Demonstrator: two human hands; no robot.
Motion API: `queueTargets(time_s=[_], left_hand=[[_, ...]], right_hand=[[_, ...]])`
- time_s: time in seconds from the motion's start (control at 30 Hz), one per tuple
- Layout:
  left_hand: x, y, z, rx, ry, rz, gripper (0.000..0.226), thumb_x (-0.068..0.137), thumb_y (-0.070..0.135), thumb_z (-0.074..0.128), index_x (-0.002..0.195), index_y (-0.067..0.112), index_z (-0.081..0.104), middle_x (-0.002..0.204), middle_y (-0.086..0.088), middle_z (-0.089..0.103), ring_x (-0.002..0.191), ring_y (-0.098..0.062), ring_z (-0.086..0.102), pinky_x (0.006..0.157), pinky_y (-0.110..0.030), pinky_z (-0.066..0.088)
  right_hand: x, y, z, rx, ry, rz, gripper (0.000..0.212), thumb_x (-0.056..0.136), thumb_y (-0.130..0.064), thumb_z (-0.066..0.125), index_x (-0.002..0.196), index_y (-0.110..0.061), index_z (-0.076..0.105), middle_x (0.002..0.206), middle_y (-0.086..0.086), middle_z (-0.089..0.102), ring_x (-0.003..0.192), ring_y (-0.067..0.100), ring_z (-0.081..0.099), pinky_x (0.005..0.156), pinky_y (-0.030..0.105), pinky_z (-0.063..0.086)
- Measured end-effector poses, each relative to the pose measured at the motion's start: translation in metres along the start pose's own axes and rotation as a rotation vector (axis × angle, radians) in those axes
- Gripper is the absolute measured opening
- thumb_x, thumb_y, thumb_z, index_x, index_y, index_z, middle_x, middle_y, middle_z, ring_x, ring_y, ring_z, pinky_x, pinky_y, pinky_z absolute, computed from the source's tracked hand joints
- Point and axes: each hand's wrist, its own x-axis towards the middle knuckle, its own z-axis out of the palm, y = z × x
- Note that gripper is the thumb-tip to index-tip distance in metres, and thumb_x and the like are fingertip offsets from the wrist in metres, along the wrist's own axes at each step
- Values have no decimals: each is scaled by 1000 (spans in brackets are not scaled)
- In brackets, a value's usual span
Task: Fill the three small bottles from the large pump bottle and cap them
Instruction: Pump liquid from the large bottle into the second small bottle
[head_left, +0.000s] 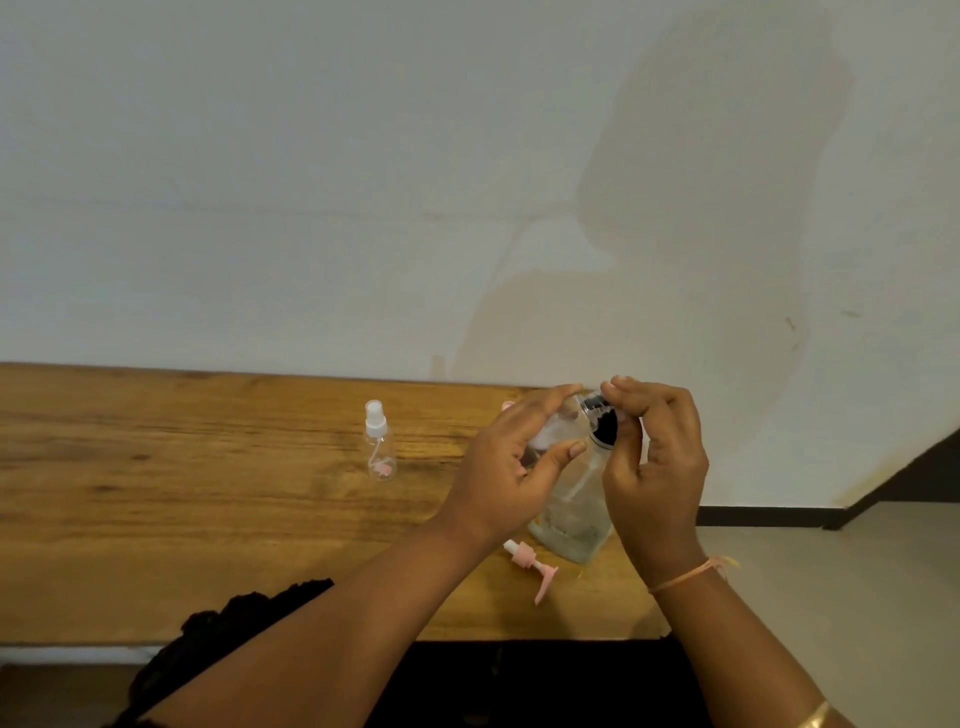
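The large clear pump bottle (571, 519) stands near the table's right end, its black pump head (603, 427) at the top. My right hand (654, 457) curls its fingers over and around that pump head. My left hand (511, 467) grips a small clear bottle (551, 434) between fingers and thumb, right beside the pump head; the hand hides most of it. Another small clear spray bottle (380, 442) with a white cap stands alone to the left. A loose pink and white pump cap (535, 567) lies on the table in front of the large bottle.
The wooden table (208, 493) runs along a white wall; its right end stops just past the large bottle, with floor beyond. A small pink thing (507, 406) peeks out behind my left hand. Dark hair (223, 634) hangs at the lower left.
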Motion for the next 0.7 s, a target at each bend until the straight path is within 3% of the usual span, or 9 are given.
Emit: queueTargets(time_s=[0.1,0.17,0.4,0.5,0.57,0.63,0.7], left_hand=[[0,1,-1,20,-11,2,45,88,38,56,131,40,43,110,44,48,101,-9,57,76,-29,55],[0,2,-1,21,-11,-1,44,88,32,57,130,38,44,109,44,49,102,-7,56,76,-25,52],[3,4,-8,-7,9,17,46,86,36,59,132,34,50,113,16,60,95,-18,62,76,-41,55],[1,1,-2,-25,1,-11,47,86,34,60,132,36,49,115,26,57,101,-12,60,79,-36,56],[-2,-2,0,-30,-11,-30,48,86,35,59,133,38,48,114,37,54,98,-17,62,78,-36,57],[-3,-2,0,-22,-20,-32,49,86,39,58,134,38,47,116,34,55,93,-29,63,74,-44,57],[-5,-1,-1,-20,-18,-27,49,87,36,59,135,35,48,117,26,58,95,-20,63,75,-44,56]], right_hand=[[0,2,0,3,-8,-6,30,80,19,53,99,-1,65,101,2,52,101,7,50,91,8,39],[-1,-2,0,12,6,17,30,80,20,51,98,-1,65,101,2,52,101,9,52,91,8,40],[2,-11,-3,-5,30,7,27,82,13,52,98,-2,67,100,-2,54,99,13,56,90,9,41],[0,-5,-2,7,14,14,30,82,16,53,99,-5,65,101,0,54,101,9,54,91,9,40],[-2,0,-2,18,-4,17,32,81,19,52,100,-5,64,102,2,53,102,7,52,91,9,40],[-2,-1,-3,35,-12,14,31,81,18,50,99,-3,64,101,3,54,101,7,52,91,9,41],[-2,-5,-4,59,-4,27,32,80,18,49,98,-4,64,100,4,55,101,6,52,90,8,41]])
